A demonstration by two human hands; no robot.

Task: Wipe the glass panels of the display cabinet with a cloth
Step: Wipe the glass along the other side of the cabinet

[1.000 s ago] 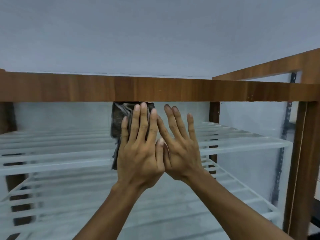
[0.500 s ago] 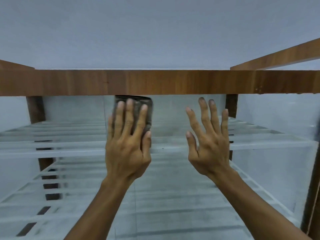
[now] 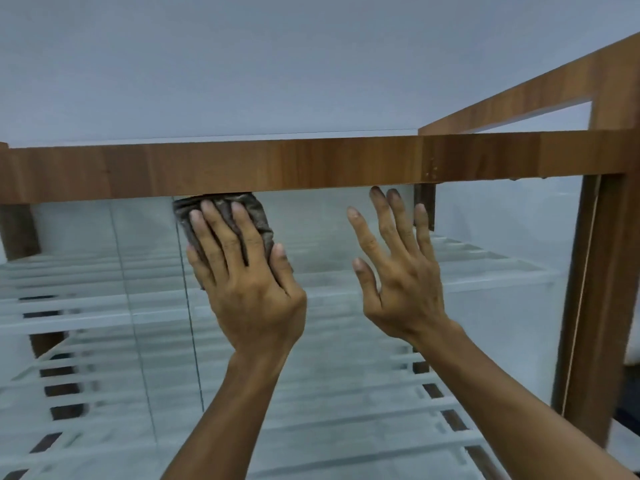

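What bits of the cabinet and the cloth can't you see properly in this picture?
All in the head view:
- Most of the cloth is hidden under the left hand, so its full size is unclear.
- Whether the right hand actually touches the glass panel cannot be told.
- The cabinet is cut off below by the picture's lower edge.
- The shelves behind the glass look blurred.

Wooden rail point(image 3: 311, 164) just above hands point(image 3: 249, 289)
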